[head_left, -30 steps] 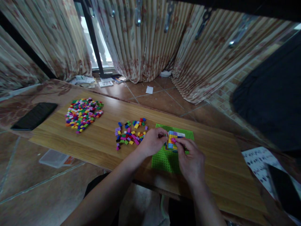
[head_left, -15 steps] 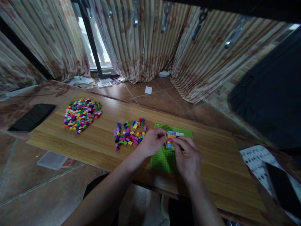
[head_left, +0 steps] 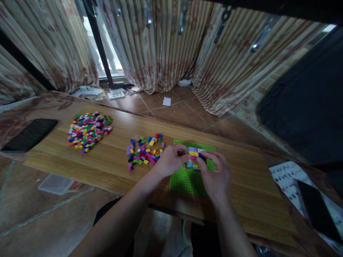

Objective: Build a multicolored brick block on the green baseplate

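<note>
A block of small multicoloured toy bricks (head_left: pixel 192 159) stands on the green studded baseplate (head_left: pixel 184 182), partly covered by my fingers. My right hand (head_left: pixel 217 173) is closed at its right side, with a dark blue brick (head_left: pixel 203 157) between thumb and fingertips. At the left edge of the block, my left hand (head_left: pixel 171 160) has thumb and forefinger curled close together; whatever may be between them is too small to make out.
Loose bricks (head_left: pixel 143 156) lie scattered left of the baseplate on the wooden board (head_left: pixel 241 192). Farther left is a large brick pile (head_left: pixel 89 130), then a black tablet-like slab (head_left: pixel 29 135). A dark phone-like device (head_left: pixel 317 207) rests on a printed sheet (head_left: pixel 284 175) at right.
The dark blue brick now shows between my right fingers, which have shifted to the block's right side. My left hand stays at the left edge. The whole view has shifted slightly.
</note>
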Available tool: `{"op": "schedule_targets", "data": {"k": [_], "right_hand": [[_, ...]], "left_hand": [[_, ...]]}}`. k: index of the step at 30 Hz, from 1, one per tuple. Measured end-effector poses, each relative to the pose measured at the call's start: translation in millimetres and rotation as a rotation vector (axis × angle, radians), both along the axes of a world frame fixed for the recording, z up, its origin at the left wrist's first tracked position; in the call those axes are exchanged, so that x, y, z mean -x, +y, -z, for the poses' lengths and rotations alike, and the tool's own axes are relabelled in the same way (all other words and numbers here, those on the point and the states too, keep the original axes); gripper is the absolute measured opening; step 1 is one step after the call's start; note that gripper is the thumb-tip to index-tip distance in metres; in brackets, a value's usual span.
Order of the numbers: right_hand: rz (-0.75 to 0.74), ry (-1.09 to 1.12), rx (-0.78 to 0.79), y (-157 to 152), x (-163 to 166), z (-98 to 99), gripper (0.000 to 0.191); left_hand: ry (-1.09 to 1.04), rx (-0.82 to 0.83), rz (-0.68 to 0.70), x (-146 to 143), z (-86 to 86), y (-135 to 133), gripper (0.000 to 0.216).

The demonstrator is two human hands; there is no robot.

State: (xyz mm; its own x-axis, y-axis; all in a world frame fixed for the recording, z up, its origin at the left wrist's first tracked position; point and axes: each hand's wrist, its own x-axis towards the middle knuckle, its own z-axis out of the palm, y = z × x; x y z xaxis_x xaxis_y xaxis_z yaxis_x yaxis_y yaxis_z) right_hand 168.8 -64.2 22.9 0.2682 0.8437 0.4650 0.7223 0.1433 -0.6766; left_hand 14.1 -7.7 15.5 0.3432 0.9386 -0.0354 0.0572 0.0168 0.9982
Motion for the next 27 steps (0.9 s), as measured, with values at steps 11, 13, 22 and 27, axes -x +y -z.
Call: {"op": "schedule_targets", "data": {"k": [11, 13, 22, 27], "right_hand": [[0.067, 0.139, 0.029, 9.3, -0.8, 10.1, 0.022], [0.088, 0.235, 0.076, 11.2, -1.4, 13.3, 0.027], [0.123, 0.780, 0.134, 19.1, 10.4, 22.1, 0.054], [0.106, 0.877, 0.166, 22.1, 10.7, 26.2, 0.068]], "left_hand": [[0.037, -0.030, -0.023, -2.7, 4.3, 2.8, 0.015], [0.060, -0.032, -0.032, -2.7, 3.8, 2.5, 0.016], [-0.024, 0.117, -0.127, -12.2, 5.9, 0.9, 0.025], [-0.175, 0.311, -0.165, -17.8, -4.8, -1.6, 0.022]]}}
